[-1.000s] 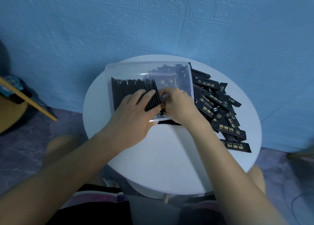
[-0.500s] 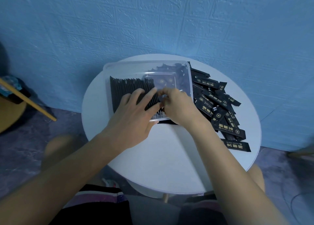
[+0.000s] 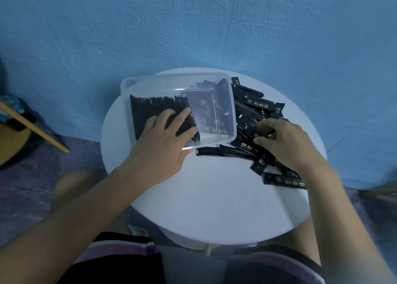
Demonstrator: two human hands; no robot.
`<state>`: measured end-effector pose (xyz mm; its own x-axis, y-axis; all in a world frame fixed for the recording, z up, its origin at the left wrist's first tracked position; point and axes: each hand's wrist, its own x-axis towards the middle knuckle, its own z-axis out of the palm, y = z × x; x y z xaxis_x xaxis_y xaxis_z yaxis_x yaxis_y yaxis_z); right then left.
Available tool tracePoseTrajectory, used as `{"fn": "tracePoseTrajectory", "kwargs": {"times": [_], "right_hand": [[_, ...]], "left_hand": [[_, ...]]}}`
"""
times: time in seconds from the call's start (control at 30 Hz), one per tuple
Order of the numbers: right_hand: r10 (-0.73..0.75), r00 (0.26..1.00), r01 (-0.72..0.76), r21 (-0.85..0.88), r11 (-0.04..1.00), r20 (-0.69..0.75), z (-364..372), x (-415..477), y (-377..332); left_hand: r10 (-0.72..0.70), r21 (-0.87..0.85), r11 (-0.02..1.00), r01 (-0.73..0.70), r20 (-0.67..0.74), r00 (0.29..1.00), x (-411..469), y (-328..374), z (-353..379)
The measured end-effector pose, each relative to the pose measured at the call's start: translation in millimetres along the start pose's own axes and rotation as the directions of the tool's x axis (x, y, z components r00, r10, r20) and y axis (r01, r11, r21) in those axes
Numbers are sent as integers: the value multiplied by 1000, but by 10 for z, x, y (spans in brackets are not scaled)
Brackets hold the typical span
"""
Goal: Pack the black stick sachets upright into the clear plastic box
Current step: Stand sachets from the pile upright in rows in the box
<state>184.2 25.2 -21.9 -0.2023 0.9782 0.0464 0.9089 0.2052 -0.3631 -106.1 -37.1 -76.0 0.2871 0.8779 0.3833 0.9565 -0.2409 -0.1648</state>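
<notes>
A clear plastic box (image 3: 233, 120) stands at the back of the round white table (image 3: 214, 197). A row of black stick sachets (image 3: 150, 109) stands upright in its left half. My left hand (image 3: 165, 142) lies flat with straight fingers against that row and holds it in place. A loose pile of black sachets (image 3: 255, 105) lies to the right of the box. My right hand (image 3: 281, 142) is over this pile, its fingers curled down among the sachets; whether it grips one is not plain.
One sachet (image 3: 207, 151) lies just in front of the box and another (image 3: 283, 179) near the table's right front edge. A blue wall rises behind the table. A wooden stick (image 3: 34, 128) slants at the left. My knees are under the table's near edge.
My right hand has left the box and moved right onto the loose pile. My left hand stays on the upright row.
</notes>
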Motion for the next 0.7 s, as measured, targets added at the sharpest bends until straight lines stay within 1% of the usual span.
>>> {"fn": "tracePoseTrajectory", "kwargs": {"times": [0.07, 0.17, 0.27, 0.5, 0.57, 0.63, 0.7], "right_hand": [[-6, 999, 8, -53, 999, 37, 57, 45, 37], [-44, 999, 46, -77, 996, 27, 106, 115, 18], [-78, 997, 78, -80, 994, 11, 150, 198, -8], [-113, 993, 117, -87, 989, 47, 124, 352, -123], [-100, 994, 102, -47, 994, 44, 94, 394, -152], [-95, 995, 93, 78, 993, 31, 39, 430, -178], [-101, 995, 99, 222, 970, -2, -25, 455, -214]], "left_hand": [[-4, -5, 1000, 4, 4, 1000, 1, 4, -2], [-7, -5, 1000, 7, 14, 1000, -1, 11, -17], [-11, 0, 1000, 11, 24, 1000, -14, 18, -39], [-9, -10, 1000, 9, 16, 1000, -27, 21, -39], [-7, -9, 1000, 8, 14, 1000, -29, 19, -37], [-5, -6, 1000, 5, 13, 1000, -30, 19, -36], [-5, -4, 1000, 5, 11, 1000, -31, 25, -37]]}}
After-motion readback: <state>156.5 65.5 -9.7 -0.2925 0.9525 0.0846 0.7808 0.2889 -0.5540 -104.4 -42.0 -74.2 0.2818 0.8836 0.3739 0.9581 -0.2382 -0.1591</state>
